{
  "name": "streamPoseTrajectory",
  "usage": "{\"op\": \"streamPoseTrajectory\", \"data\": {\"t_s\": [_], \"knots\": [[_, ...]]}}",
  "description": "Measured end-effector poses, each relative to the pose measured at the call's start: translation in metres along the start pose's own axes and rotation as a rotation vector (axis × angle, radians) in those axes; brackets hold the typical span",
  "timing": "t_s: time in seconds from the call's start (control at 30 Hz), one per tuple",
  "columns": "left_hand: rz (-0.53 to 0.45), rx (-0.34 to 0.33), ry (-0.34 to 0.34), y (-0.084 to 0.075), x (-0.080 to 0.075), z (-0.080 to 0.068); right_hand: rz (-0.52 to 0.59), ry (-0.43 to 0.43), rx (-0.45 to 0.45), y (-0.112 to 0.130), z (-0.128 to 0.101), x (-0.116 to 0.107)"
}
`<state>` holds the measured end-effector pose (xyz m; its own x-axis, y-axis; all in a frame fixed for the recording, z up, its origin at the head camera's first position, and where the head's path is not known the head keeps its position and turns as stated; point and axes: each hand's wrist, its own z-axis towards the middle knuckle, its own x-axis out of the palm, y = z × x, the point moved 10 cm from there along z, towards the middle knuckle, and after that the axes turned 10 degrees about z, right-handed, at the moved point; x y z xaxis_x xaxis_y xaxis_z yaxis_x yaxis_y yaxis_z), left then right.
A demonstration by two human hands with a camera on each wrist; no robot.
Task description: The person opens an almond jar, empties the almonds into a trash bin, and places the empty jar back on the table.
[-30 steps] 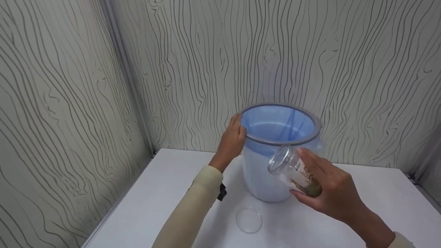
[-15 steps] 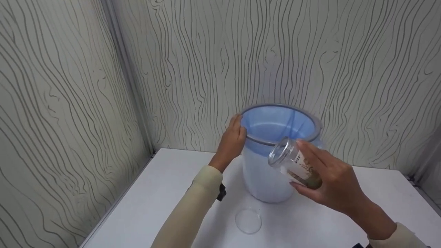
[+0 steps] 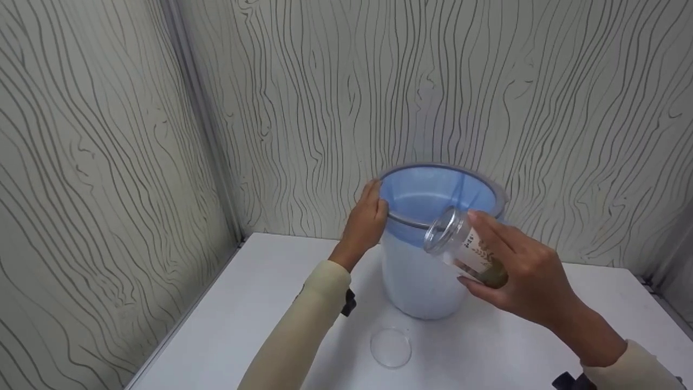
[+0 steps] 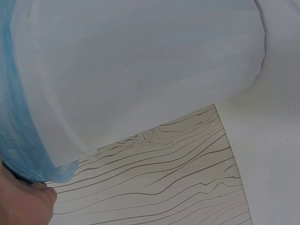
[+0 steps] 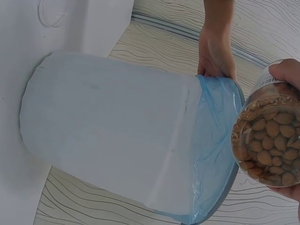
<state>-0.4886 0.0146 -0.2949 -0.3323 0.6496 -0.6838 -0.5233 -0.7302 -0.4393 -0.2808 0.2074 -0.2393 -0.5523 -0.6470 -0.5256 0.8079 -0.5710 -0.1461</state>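
A white trash can (image 3: 417,279) stands on the table, lined with a blue plastic bag (image 3: 425,184) folded over its grey rim. My left hand (image 3: 364,222) grips the left side of that rim. In my right hand (image 3: 528,279) I hold a clear jar (image 3: 460,252) with a printed label, tilted so its uncovered mouth points toward the can. The mouth is near the front of the rim. Almonds (image 5: 274,143) show through the jar's bottom in the right wrist view. A round clear lid (image 3: 391,348) lies on the table.
The white table (image 3: 260,281) backs onto a wall (image 3: 325,108) with a wood-grain pattern. Another patterned wall (image 3: 97,189) rises along the left side. The lid lies in front of the can, between my forearms.
My right hand has raised the jar a little, bringing its mouth up to the can's front rim. The left hand keeps its hold, and the can and lid stay put.
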Motion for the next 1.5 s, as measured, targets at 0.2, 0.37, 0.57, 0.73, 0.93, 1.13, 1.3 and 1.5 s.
{"op": "streamPoseTrajectory", "data": {"t_s": [0.2,0.37,0.57,0.73,0.93,1.13,1.3,1.5], "knots": [[-0.007,0.004,-0.019,0.002,-0.001,0.000,-0.014,0.010,-0.003,-0.007,0.004,0.000],[-0.014,-0.009,-0.014,0.004,0.000,-0.001,-0.029,0.021,-0.011,-0.011,0.007,0.000],[-0.025,-0.004,-0.002,0.002,0.000,-0.002,-0.044,0.035,-0.009,-0.015,0.011,-0.002],[-0.039,0.006,-0.032,0.001,-0.002,-0.001,-0.057,0.044,-0.013,-0.020,0.012,-0.002],[-0.046,0.001,-0.032,0.001,-0.002,0.001,-0.062,0.049,-0.009,-0.027,0.012,-0.002],[-0.037,-0.002,-0.026,0.002,-0.001,0.000,-0.067,0.067,-0.004,-0.033,0.014,-0.002],[-0.039,-0.006,-0.015,0.001,0.000,-0.001,-0.070,0.079,-0.001,-0.036,0.015,-0.002],[-0.044,-0.004,-0.010,0.001,0.000,-0.001,-0.059,0.104,0.037,-0.040,0.017,-0.002]]}}
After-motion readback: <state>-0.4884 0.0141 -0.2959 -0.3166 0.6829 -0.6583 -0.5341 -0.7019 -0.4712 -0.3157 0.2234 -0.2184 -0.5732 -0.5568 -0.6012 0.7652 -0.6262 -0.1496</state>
